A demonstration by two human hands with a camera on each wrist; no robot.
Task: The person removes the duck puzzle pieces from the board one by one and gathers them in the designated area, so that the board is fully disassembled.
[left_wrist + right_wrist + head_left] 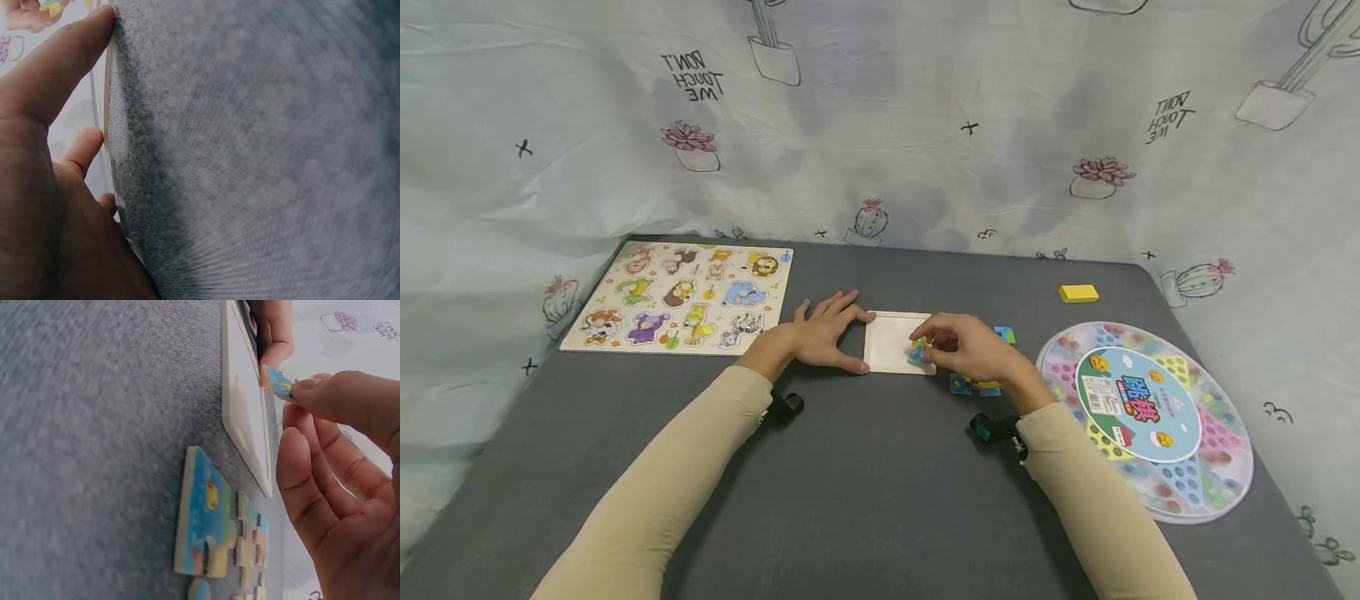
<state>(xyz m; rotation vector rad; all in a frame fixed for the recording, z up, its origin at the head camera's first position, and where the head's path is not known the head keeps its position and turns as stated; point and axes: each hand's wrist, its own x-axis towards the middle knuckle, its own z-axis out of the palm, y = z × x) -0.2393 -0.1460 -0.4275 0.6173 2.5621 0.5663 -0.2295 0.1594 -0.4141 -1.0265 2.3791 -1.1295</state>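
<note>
A small square puzzle tray, pale and with a raised rim, lies on the dark table. My left hand has its fingers spread, with the thumb and a fingertip touching the tray's left edge. Over the tray's right part, my right hand pinches a blue and yellow puzzle piece between thumb and finger. In the right wrist view the piece is tilted and apart from the tray. More puzzle pieces lie on the table to the right of the tray, partly hidden by the right hand in the head view.
A wooden animal puzzle board lies at the back left. To the right is a round Chinese checkers box with a blue label. A yellow block sits at the back right. Behind the table hangs a printed cloth.
</note>
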